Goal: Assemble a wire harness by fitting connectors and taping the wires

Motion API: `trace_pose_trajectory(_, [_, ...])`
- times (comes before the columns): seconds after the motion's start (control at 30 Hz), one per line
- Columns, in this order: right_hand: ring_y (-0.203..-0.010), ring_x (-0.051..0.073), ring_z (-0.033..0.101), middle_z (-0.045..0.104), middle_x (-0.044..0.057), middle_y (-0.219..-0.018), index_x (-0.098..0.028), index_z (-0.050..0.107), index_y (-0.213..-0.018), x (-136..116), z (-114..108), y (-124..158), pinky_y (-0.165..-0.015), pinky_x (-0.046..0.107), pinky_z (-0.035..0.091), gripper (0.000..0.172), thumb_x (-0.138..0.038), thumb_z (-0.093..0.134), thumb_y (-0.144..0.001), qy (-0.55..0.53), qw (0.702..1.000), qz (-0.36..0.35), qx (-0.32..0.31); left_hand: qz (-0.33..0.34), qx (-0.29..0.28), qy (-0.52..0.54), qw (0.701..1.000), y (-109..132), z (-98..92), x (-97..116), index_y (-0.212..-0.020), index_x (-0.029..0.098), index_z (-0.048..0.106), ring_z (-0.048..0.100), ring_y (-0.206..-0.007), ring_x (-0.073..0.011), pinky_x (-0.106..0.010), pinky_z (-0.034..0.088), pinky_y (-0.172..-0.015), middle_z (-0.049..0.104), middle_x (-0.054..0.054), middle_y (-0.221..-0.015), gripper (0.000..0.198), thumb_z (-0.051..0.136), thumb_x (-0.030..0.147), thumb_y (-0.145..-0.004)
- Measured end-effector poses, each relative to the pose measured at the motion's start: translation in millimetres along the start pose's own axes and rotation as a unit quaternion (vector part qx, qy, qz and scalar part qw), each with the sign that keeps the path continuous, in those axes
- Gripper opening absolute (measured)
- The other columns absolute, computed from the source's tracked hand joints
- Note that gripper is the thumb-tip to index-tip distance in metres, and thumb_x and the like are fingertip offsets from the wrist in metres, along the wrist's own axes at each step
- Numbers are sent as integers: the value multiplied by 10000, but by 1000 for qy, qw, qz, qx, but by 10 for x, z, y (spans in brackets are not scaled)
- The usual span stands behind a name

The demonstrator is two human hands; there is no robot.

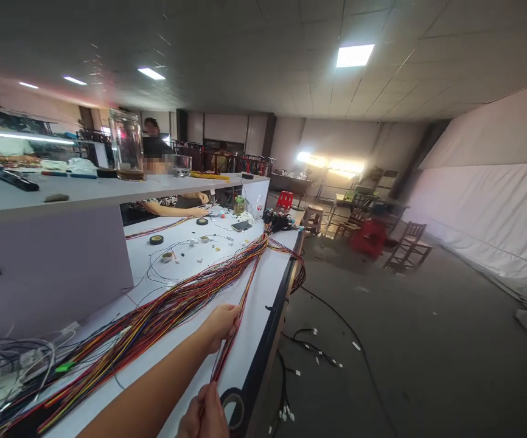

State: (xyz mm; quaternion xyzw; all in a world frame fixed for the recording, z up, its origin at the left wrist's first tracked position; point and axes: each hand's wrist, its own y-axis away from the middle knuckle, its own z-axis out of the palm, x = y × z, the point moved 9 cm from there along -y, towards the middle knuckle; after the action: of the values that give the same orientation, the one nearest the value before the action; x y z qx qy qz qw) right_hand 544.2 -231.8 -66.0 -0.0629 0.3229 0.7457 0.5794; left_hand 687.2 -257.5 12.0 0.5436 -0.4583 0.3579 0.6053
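A thin bundle of red, dark and yellow wires (245,291) runs along the table, slightly apart from the big wire bundle (190,289). My left hand (221,325) reaches out and is closed round this thin bundle, fingers pinched together. Closer to me, at the bottom of the view, my right hand (204,413) is shut on the same wires, its thumb on top. The wires between the two hands look fairly straight. Beside my right hand lies a black roll of tape (233,409), at the table's edge.
Black tape rolls (156,239), small white connectors and a phone (241,225) lie on the white table (272,274). A shelf (176,185) with a glass jar (127,146) stands at left. A co-worker's arm (172,210) reaches in behind. Cables with connectors (318,353) lie on the floor.
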Motion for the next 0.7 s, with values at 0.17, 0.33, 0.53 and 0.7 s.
trace_pose_trajectory(0.17, [-371,50,138,293,-140,-450,-240,416,-702,-26,369,639,-355,191,116,560,-604,802,-521,-73,996,38,-26,1,10,35,999,640,-52,-19,-1004,130,600,601,-691,-128,-282,526,-614,625,-27,-881,260,530,372,-940])
trace_pose_trajectory(0.33, [-435,81,344,405,-107,-514,-234,455,-743,294,686,1318,-468,221,330,413,-541,727,-699,-45,989,102,-97,-76,39,57,995,1079,-242,-114,-1138,151,575,628,-834,-172,-340,554,-704,623,-65,-1056,290,567,344,-921])
trace_pose_trajectory(0.53, [-877,196,601,655,19,-795,-216,562,-794,731,455,1855,-823,346,447,367,-555,695,-744,115,965,151,-184,-183,37,86,979,1804,-569,-625,-1065,136,592,607,-713,-132,-280,535,-608,626,-40,-937,256,566,347,-923])
trace_pose_trajectory(0.7, [-1011,175,581,632,45,-1136,-240,602,-1087,552,184,1821,-843,316,462,405,-405,745,-746,261,932,183,-170,-164,51,74,982,2603,-902,-721,-941,140,575,357,-412,-49,-182,311,-383,488,57,-636,293,479,417,-952])
